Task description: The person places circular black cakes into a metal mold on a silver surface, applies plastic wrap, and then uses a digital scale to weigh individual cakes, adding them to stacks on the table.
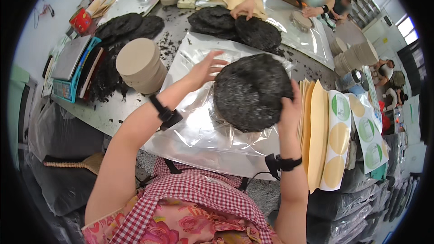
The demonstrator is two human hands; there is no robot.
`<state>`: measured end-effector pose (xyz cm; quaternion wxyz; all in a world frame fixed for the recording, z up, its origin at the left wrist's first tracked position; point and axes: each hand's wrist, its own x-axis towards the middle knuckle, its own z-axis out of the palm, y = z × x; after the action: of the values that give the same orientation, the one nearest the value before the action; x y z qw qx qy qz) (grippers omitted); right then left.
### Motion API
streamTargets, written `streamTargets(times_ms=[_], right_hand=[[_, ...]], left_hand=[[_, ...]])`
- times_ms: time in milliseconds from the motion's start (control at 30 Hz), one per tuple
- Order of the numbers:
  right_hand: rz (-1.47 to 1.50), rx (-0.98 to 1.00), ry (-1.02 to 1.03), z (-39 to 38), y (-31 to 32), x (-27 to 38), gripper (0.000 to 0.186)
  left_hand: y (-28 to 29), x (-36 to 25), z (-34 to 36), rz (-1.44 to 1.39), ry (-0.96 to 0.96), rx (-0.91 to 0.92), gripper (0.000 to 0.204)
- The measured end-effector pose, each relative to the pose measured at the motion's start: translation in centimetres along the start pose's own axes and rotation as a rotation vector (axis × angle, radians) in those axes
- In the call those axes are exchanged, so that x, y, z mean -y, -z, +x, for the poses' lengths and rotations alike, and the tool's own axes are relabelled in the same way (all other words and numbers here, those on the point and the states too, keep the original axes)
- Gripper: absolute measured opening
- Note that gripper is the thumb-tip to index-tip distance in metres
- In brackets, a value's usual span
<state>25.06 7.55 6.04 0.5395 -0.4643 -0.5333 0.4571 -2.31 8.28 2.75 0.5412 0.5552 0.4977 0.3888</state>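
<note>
A thick, round black cake of what looks like dried seaweed [253, 92] is tilted above a clear plastic sheet [192, 129] on the table in front of me. My right hand [290, 108] grips its right edge, thumb and fingers closed round the rim. On the other side, my left hand [204, 71] is open, its fingers stretched toward the cake's upper left edge without closing on it. A stack of round grey cardboard discs [141, 65] stands left of my left forearm.
More black cakes [258, 34] lie at the sheet's far edge, under a co-worker's hand [244, 8]. To the left are a blue scale [68, 88] and loose black crumbs. Yellow envelopes [316, 131] and round-label sheets [339, 138] stand along the right edge. Another disc stack [359, 56] is beyond.
</note>
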Motion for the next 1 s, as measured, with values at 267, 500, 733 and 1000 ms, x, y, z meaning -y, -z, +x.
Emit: streamTargets(times_ms=[267,500,733,1000], right_hand=[[-0.849,0.38,0.843,-0.3,-4.5,-2.3,0.048],[-1.009,0.935,0.477,1.3,-4.4,-6.1,0.075],[-1.493,1.334,0.285,1.9,-7.7,-8.1,0.106],[-1.225,1.03,0.249,1.4,-6.2,-13.2,0.103]], left_hand=[[-1.7,3.5,-2.9,0.472,-0.284,-0.334,0.058],[-1.6,0.8,1.4,0.948,-0.562,0.595,0.115],[-3.8,4.6,2.2,1.18,-0.229,0.614,0.131],[-2.5,-3.8,2.3,0.714,-0.076,0.893,0.066]])
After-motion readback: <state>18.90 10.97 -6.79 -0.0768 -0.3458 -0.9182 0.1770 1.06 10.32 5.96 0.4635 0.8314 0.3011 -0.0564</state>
